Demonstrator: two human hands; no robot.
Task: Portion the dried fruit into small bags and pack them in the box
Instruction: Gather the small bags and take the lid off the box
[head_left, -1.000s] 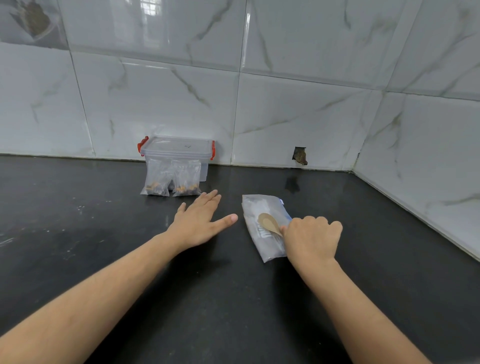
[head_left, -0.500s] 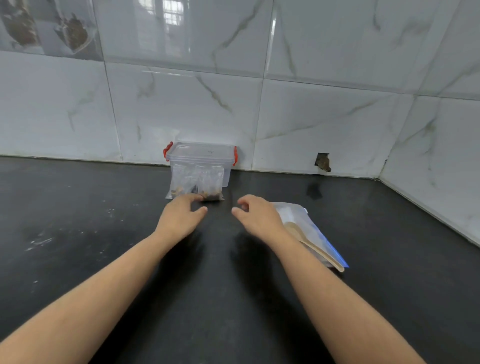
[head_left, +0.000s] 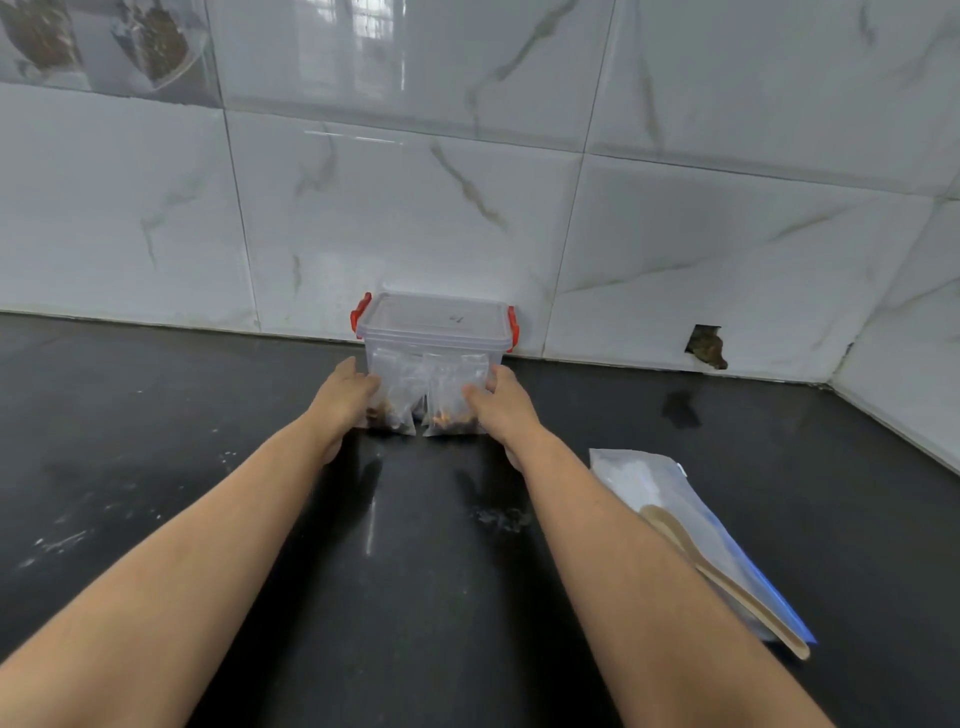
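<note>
A clear plastic box (head_left: 436, 322) with red latches and its lid on stands against the tiled wall. Two small clear bags with dried fruit at the bottom lean side by side against its front. My left hand (head_left: 343, 400) holds the left small bag (head_left: 397, 384), thumb on its front and fingers at its outer edge. My right hand (head_left: 506, 410) holds the right small bag (head_left: 452, 384) the same way. A large resealable bag (head_left: 654, 478) lies flat to the right, with a wooden spoon (head_left: 727, 577) resting on it.
The black stone counter (head_left: 156, 415) runs left and right and meets marble-look tiled walls at the back and at the right corner. A broken hole (head_left: 706, 345) shows in the back wall near the corner. Faint crumbs lie on the counter.
My right hand let go of the spoon and left it on the large bag. Both hands moved forward to the box and closed on the two small bags. The view moved closer.
</note>
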